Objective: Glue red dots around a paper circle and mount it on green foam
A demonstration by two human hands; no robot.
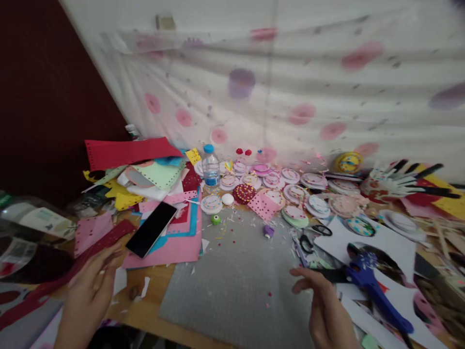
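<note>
My left hand [90, 283] hovers at the table's left front, its fingers loosely stretched and holding nothing. Just beyond its fingertips, a black-screened phone [152, 229] lies on pink and blue foam sheets [181, 249]. My right hand [325, 303] is over the right part of the grey mat [236, 276], fingers partly bent and apart, with nothing visible in them. To its right is a blue glue gun [378, 291]. Black-handled scissors [307, 243] lie beyond it. A small purple piece [269, 231] and a green bead-like piece [215, 219] sit on the mat's far part.
Several small layered foam hats [290, 194] line the back of the table around a water bottle [211, 169]. Coloured foam sheets [156, 169] are heaped at the left, near large bottles [36, 218]. White foam offcuts [385, 247] and brushes [428, 179] occupy the right.
</note>
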